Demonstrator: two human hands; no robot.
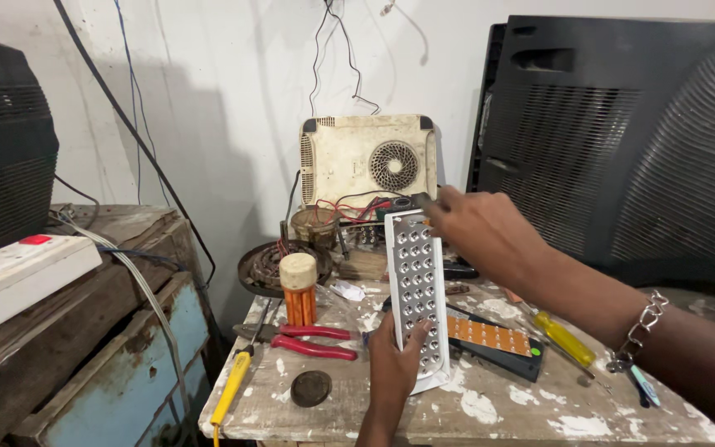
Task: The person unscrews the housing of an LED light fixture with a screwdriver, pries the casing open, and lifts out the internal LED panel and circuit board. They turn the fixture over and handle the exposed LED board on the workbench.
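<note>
The left hand (396, 356) rises from the table's front edge and pinches the lower end of a white reflector panel (415, 290) dotted with round cups, holding it upright near the middle of the paint-spattered table (490, 414). The right hand (482, 228), a chain bracelet on its wrist, reaches over the panel's top edge, fingers closed around a small dark tool whose kind I cannot tell. A firm grip low on the panel would probably keep it from twisting. Behind stands a cream appliance shell (366, 157); toward the left edge lie red-handled pliers (312, 341) and a yellow screwdriver (232, 387).
</note>
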